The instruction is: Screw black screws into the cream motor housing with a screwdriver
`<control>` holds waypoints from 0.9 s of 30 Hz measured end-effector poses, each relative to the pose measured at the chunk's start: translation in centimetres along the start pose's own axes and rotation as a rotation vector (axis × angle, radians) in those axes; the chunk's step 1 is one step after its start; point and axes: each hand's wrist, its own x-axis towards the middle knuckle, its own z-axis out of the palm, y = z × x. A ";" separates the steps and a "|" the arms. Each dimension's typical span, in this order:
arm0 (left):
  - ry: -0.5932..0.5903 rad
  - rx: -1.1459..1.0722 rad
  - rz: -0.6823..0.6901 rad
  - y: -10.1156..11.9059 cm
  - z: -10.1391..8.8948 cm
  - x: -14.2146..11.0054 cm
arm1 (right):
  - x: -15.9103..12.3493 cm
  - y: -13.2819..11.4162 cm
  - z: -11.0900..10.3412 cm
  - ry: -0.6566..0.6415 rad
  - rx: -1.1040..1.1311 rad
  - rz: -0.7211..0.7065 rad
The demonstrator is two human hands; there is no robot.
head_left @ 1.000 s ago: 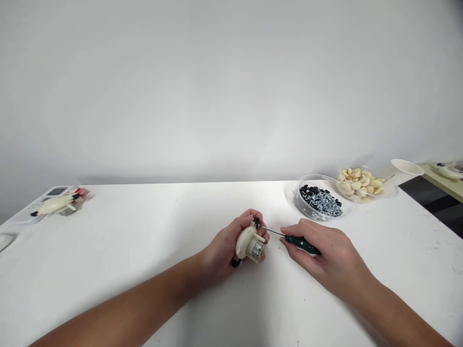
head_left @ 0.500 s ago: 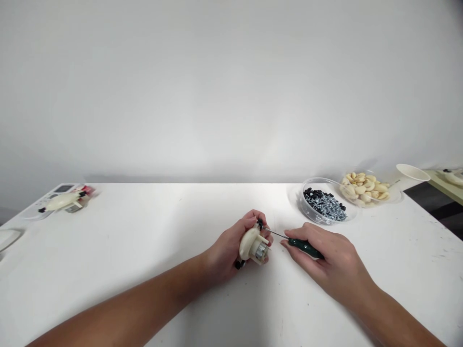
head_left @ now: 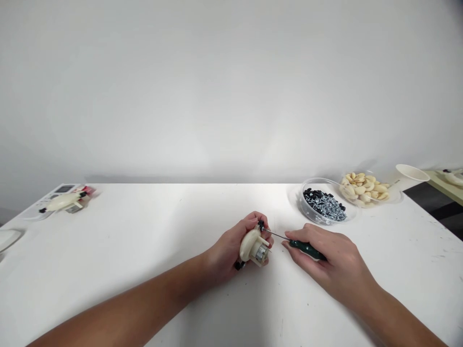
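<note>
Gripping a screwdriver (head_left: 307,249) by its dark green handle, the right hand (head_left: 334,255) lay on the near side of the white table (head_left: 144,231), thumb and index finger pinched toward the front of the handle. The thin metal shaft pointed left and slightly upward, to the left hand (head_left: 227,246), which was closed around a cream-coloured casing (head_left: 248,245). The casing was held tilted near the middle of the table, between the two hands, with a silvery metal block (head_left: 261,253) facing right. One small black piece (head_left: 260,224) sat at its upper end, by the left fingertips, and another black piece (head_left: 238,265) at its lower end. The screwdriver's tip reached the upper one; whether it was seated in a screw could not be told.

Farther off, a white object (head_left: 7,237) was cut by the left edge of the view. Beyond the right hand stood a clear round bowl (head_left: 306,212) of silvery screws (head_left: 331,209) and black bits (head_left: 314,195). Toward the back left, a similar casing (head_left: 63,201) rested over a white device (head_left: 36,212), with something red (head_left: 87,190) just behind. Behind the bowl, at the right, were cream-coloured pieces (head_left: 369,185) in a clear container, then a tilted pale cup (head_left: 412,173). A plain pale wall (head_left: 231,96) rose behind the table.
</note>
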 end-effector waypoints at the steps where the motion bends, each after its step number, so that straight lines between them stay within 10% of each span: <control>1: 0.001 0.004 0.001 0.0 0.0 0.0 | 0.0 0.0 0.0 0.005 -0.002 -0.002; 27: 0.010 0.104 0.028 -0.1 0.3 -0.2 | 0.1 -0.4 -0.4 0.021 -0.008 0.021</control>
